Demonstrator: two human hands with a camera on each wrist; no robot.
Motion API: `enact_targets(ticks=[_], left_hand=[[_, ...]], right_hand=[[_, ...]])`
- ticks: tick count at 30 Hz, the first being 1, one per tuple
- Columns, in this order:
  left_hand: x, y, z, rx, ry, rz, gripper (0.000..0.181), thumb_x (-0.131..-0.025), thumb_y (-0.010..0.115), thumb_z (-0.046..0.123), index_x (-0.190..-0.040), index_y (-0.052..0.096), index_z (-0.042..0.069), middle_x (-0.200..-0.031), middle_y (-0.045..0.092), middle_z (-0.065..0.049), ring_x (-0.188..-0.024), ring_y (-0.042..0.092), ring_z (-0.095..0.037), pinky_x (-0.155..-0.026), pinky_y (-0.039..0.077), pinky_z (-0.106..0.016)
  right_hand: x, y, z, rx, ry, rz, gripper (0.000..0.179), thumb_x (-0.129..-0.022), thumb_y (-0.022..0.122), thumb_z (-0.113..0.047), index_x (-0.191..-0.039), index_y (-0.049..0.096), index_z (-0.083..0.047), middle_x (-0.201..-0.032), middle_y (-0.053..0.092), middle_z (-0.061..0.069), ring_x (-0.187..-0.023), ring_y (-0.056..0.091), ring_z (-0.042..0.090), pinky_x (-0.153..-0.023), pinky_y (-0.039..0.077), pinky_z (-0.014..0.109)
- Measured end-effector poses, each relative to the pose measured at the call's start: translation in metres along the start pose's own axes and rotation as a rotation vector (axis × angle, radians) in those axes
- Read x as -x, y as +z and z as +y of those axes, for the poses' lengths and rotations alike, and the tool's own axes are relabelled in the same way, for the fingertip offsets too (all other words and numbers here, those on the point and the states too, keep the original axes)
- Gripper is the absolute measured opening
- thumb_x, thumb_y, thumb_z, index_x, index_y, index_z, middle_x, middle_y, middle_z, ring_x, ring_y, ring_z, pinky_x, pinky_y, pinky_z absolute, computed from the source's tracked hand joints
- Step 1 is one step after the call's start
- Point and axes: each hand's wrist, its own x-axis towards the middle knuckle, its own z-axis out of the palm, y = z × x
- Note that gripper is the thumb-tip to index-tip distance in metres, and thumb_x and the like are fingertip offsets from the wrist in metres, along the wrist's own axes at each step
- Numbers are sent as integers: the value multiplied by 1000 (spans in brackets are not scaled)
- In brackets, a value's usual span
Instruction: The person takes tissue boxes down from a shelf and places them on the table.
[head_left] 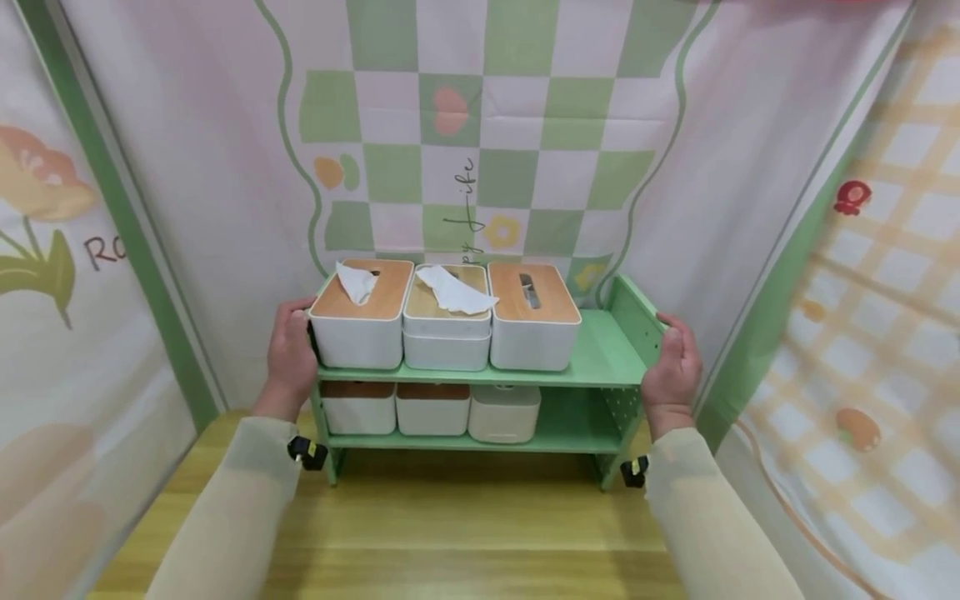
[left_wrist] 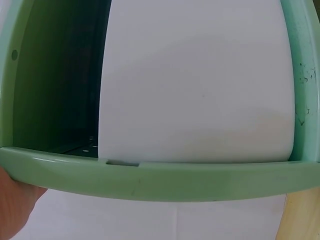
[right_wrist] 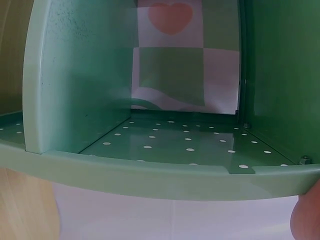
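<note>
A green two-tier shelf [head_left: 600, 342] stands on the wooden table, held at both ends. My left hand [head_left: 291, 354] grips the left side panel near its top, fingers bent over the outer edge. On the opposite end, my right hand [head_left: 673, 367] grips the right side panel with its thumb toward the front. Three white tissue boxes with wood-look lids fill the upper tier: left [head_left: 360, 343], middle [head_left: 447, 352] and right [head_left: 534, 343]. Tissues poke out of the left and middle ones. Only part of my right hand shows at the corner of the right wrist view.
Below sit two white boxes with brown lids, one left [head_left: 358, 415] and one beside it [head_left: 432, 415], plus a pale lidded box [head_left: 504, 418]. The table [head_left: 465, 533] extends in front. A checkered cloth [head_left: 510, 108] hangs behind, with patterned curtains [head_left: 862, 333] at both sides.
</note>
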Motion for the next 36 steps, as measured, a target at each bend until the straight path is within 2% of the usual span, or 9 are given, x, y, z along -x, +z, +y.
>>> enact_targets(ticks=[4, 7, 11, 15, 19, 23, 30, 34, 36], left_hand=[[-1, 3, -4, 12, -10, -12, 53, -105, 23, 44, -140, 40, 9, -148, 42, -19, -136, 36, -37, -111, 24, -56], [0, 4, -5, 10, -23, -16, 54, -104, 22, 46, -140, 40, 10, -149, 41, -18, -137, 35, -37, -111, 23, -56], [3, 1, -6, -2, -40, -10, 56, -104, 20, 48, -141, 39, 10, -150, 41, -17, -137, 35, -38, -111, 23, -58], [6, -2, -7, -13, -63, -12, 54, -104, 22, 46, -140, 41, 11, -148, 43, -18, -136, 37, -37, -110, 25, -58], [5, -4, -5, -21, -65, -21, 55, -104, 22, 47, -141, 41, 11, -148, 43, -17, -136, 37, -36, -109, 26, -58], [0, -5, -1, -36, -56, -50, 55, -104, 19, 45, -141, 40, 10, -149, 41, -18, -137, 35, -37, -110, 25, -60], [-1, -8, 4, -55, -43, -79, 51, -104, 17, 37, -143, 39, 12, -152, 37, -20, -139, 31, -39, -110, 23, -61], [-1, -9, 7, -34, -40, -89, 51, -104, 18, 36, -144, 39, 11, -153, 37, -17, -140, 31, -37, -111, 22, -59], [-2, -9, 8, -19, -18, -87, 51, -105, 18, 35, -143, 40, 8, -152, 38, -17, -140, 31, -37, -112, 22, -58]], right_hand=[[0, -3, 0, 34, 16, -3, 48, -105, 29, -51, -138, 56, -31, -101, 55, 7, -84, 45, 18, -89, 38, 36], [1, -4, 1, 55, 21, -9, 49, -105, 28, -52, -139, 56, -31, -88, 47, 11, -72, 39, 18, -85, 37, 36], [4, -3, 2, 58, 13, -21, 49, -104, 28, -54, -138, 56, -33, -87, 44, 13, -69, 37, 19, -77, 36, 33], [7, -2, 5, 52, 4, -32, 51, -105, 27, -53, -139, 55, -29, -104, 54, 11, -82, 44, 23, -79, 37, 33], [6, -2, 7, 48, -16, -36, 52, -105, 26, -52, -141, 54, -27, -124, 57, 7, -96, 48, 23, -84, 38, 34], [3, -2, 6, 51, -18, -43, 51, -105, 25, -52, -141, 53, -29, -125, 56, 7, -95, 47, 20, -88, 37, 36], [1, -3, 7, 52, -15, -55, 51, -105, 25, -51, -141, 53, -28, -113, 54, 9, -90, 45, 20, -83, 37, 33], [-2, -4, 5, 46, -11, -70, 50, -105, 25, -53, -141, 52, -30, -123, 55, 9, -98, 48, 21, -86, 39, 36], [-4, -5, 4, 47, -10, -87, 50, -105, 26, -53, -141, 51, -31, -136, 53, 5, -111, 48, 22, -93, 38, 40]])
